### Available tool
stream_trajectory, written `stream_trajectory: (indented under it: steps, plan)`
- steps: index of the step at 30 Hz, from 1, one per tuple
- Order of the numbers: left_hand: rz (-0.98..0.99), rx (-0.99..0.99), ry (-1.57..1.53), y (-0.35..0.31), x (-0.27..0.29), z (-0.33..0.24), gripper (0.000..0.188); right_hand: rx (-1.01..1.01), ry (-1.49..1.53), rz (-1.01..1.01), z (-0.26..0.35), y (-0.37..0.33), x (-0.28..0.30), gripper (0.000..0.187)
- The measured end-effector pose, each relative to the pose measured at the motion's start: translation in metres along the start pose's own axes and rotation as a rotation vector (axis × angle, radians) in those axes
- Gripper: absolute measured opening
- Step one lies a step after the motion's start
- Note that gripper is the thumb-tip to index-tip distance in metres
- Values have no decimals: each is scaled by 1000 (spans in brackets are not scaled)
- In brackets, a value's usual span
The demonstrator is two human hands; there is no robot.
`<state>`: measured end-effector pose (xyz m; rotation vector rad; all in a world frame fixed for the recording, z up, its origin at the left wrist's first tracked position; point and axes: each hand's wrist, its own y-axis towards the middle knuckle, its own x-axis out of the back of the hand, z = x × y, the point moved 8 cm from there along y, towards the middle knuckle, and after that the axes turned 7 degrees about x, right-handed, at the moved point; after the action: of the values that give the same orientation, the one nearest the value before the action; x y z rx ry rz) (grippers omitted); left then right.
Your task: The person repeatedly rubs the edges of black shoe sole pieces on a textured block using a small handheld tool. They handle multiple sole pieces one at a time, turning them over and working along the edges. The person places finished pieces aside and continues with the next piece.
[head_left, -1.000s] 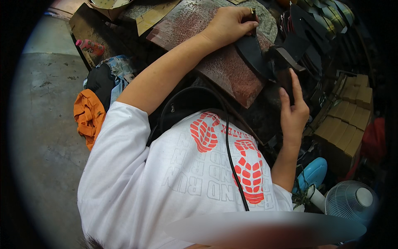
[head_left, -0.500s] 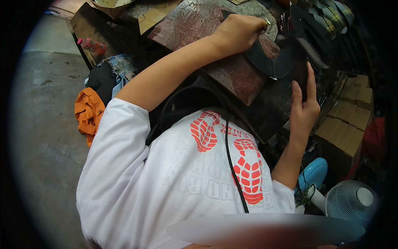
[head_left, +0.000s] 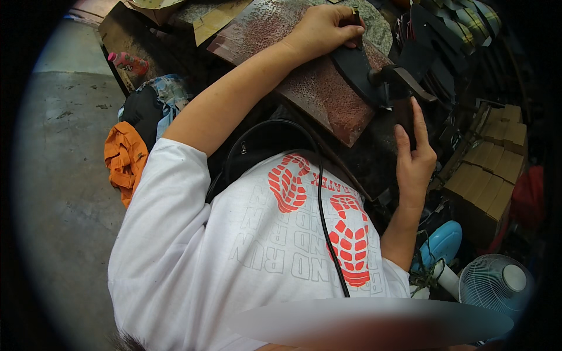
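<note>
My left hand (head_left: 325,32) is closed, fingertips pinching the upper end of a curved black shoe-upper piece (head_left: 358,73). A small dark bit with a glint shows at those fingers; I cannot make it out. Beneath the piece lies a pitted reddish-brown board (head_left: 342,120). My right hand (head_left: 417,161) grips the dark handle of a hammer (head_left: 403,120), thumb and forefinger stretched along it. The hammer's round face sits over or beside the lower part of the black piece; whether they touch, I cannot tell. Its curved other end points right.
Behind the board is a round grey stone slab (head_left: 377,29). Stacked black cut pieces (head_left: 430,29) lie at the far right, above small cardboard boxes (head_left: 489,169). A white fan (head_left: 494,286) stands at lower right. Orange cloth (head_left: 126,155) and a pink bottle (head_left: 129,63) are at left.
The blurred hammer has come left and lower, toward the black piece, with my right hand. My left hand has shifted up and left, drawing the black piece along and changing its angle.
</note>
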<state>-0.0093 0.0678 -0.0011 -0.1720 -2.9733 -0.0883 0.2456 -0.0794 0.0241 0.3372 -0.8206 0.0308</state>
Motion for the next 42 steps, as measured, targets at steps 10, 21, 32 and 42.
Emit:
stream_trajectory:
  steps: [10, 21, 32, 42]
  plan:
    - [-158, -613, 478, -34, -19, -54, 21, 498, 471, -512, 130, 31, 134, 59]
    - [-143, -49, -134, -1, 0, 0, 14, 89, -82, -4, 27, 6, 3, 55]
    - [124, 49, 107, 3, 27, -19, 11, 120, -286, -9, 31, 3, 2, 53]
    - [-144, 11, 198, 10, 55, -15, 21, 286, -107, -189, 62, 28, 18, 48]
